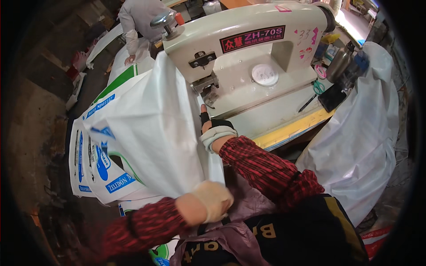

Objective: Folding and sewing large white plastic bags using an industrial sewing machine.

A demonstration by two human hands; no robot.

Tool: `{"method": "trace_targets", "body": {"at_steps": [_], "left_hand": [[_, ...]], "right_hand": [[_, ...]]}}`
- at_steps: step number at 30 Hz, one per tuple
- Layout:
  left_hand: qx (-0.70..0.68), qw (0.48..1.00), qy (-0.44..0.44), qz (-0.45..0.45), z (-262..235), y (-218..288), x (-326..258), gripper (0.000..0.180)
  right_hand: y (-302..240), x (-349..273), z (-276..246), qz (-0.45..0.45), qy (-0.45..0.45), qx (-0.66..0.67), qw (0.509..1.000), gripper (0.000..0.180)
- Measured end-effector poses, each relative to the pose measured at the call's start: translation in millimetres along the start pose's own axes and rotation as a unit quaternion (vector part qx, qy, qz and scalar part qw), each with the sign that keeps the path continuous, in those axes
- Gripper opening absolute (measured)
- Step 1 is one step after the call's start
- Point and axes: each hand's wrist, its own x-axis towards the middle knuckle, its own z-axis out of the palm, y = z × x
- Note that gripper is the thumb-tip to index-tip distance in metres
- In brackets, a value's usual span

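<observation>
We see a white woven sack (pixel 155 133) draped from the needle area of a cream industrial sewing machine (pixel 248 48) down toward the person's lap, its upper edge lying under the presser foot (pixel 208 95). The left hand (pixel 213 199), in a pale glove, is closed on the sack's lower edge close to the body, pinching the cloth in a fist. The right hand (pixel 211 124), in a dark fingerless glove with a pale wristband, lies against the sack's right edge just in front of the presser foot, fingers pointing at the machine; we cannot tell whether it grips the cloth or only presses on it. Both forearms wear red patterned sleeves. To the left, a stack of printed sacks (pixel 97 164) with blue and green markings lies flat beneath the hanging sack. On the machine's table (pixel 288 128), which has a yellow front edge, we make out green-handled scissors (pixel 317 86) and a dark pen-like tool (pixel 307 103) well to the right of the needle. A heap of plain white sacks (pixel 364 133) hangs off the table's right end. At the top left, another person (pixel 137 22) in pale clothing bends over more sacks, well apart from the hands.
</observation>
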Motion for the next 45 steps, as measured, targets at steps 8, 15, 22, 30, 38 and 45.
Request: {"method": "trace_targets", "body": {"at_steps": [8, 15, 22, 30, 38, 45], "left_hand": [[-0.012, 0.992, -0.113, 0.058, -2.5, 21.0, 31.5, 0.015], [0.005, 0.970, -0.239, 0.037, -75.5, 18.7, -20.6, 0.013], [0.036, 0.980, -0.191, -0.033, -83.2, 29.8, -54.1, 0.011], [0.042, 0.997, 0.068, 0.000, -13.7, -23.0, 31.4, 0.018], [0.165, 0.963, 0.175, -0.119, -47.1, -113.4, 59.1, 0.014], [0.219, 0.901, 0.239, -0.289, -72.2, -206.7, 21.3, 0.020]], "right_hand": [[75.0, 32.3, 87.5, -0.279, 0.053, 0.026, 0.958, 0.046], [72.6, -41.0, 53.4, -0.260, -0.074, -0.320, 0.908, 0.033], [21.9, -6.9, 34.0, -0.176, 0.090, -0.159, 0.967, 0.068], [34.9, 50.8, 51.4, -0.192, 0.063, -0.053, 0.978, 0.061], [80.1, 62.0, 33.7, -0.399, -0.111, 0.526, 0.742, 0.046], [64.3, 0.6, 22.6, -0.234, -0.063, 0.471, 0.848, 0.038]]}}
